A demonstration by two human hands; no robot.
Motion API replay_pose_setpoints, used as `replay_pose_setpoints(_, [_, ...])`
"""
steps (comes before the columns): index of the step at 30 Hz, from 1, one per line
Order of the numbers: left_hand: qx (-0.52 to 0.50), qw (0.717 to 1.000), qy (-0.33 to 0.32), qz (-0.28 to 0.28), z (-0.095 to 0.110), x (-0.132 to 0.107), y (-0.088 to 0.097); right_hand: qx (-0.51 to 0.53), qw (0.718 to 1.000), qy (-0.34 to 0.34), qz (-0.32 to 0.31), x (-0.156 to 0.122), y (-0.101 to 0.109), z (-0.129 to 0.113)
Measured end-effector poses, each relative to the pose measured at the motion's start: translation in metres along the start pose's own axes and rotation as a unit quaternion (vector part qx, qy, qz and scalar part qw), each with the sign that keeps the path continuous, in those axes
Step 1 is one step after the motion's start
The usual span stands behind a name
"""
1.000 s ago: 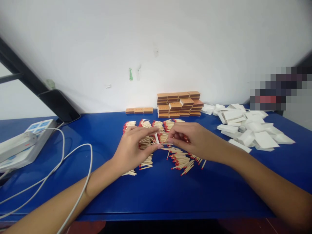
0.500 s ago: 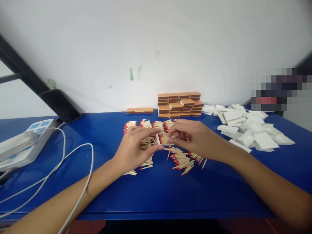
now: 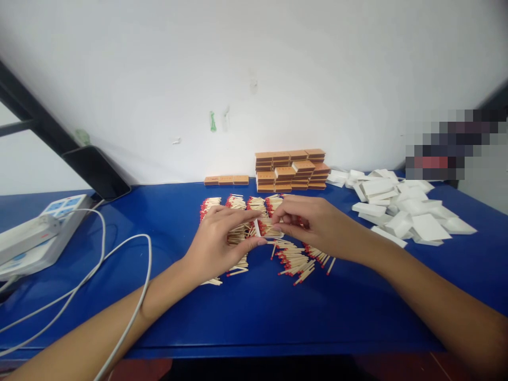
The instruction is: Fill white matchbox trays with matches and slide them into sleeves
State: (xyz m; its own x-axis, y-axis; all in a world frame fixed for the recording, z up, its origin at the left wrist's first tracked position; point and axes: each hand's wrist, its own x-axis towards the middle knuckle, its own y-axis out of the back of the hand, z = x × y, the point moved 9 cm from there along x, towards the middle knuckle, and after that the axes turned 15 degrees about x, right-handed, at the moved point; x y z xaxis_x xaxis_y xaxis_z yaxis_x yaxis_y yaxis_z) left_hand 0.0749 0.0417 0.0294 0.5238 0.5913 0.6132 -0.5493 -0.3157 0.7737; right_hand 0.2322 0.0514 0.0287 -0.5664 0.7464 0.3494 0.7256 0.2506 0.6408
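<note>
A small white matchbox tray with red-tipped matches in it sits between my hands. My left hand grips the tray's left end, thumb on the near side and fingers on the far side. Over the tray's right end, my right hand has its thumb and fingers pinched together at the matches lying inside; its fingertips partly cover them. Around and under both hands lie heaps of loose matches on the blue table, some in rows behind the hands.
Filled-looking brown matchboxes are stacked by the wall, with a short row of matchboxes left of them. White empty trays pile up at right. At left are a power strip, a white cable and a black phone-like slab.
Both hands stay nearly where they were around the tray. The right fingers have shifted very slightly over the matches; the whole view has moved a little.
</note>
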Motion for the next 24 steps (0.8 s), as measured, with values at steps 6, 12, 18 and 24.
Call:
replay_pose_setpoints(6, [-0.006, 1.000, 0.002, -0.010, 0.000, -0.001, -0.003, -0.011, 1.000, -0.021, 0.000, 0.000, -0.003, 0.002])
replay_pose_setpoints(12, [-0.036, 0.999, 0.030, -0.013, -0.003, -0.001, -0.003, -0.008, 1.000, -0.009, 0.009, -0.001, -0.003, 0.000])
replay_pose_setpoints(18, [-0.050, 0.998, 0.046, -0.018, -0.005, -0.001, -0.004, -0.008, 0.999, 0.025, 0.044, -0.001, 0.002, -0.008])
replay_pose_setpoints(24, [-0.056, 0.996, 0.064, -0.019, -0.009, -0.001, -0.005, -0.007, 0.999, 0.021, 0.029, -0.001, 0.002, -0.009])
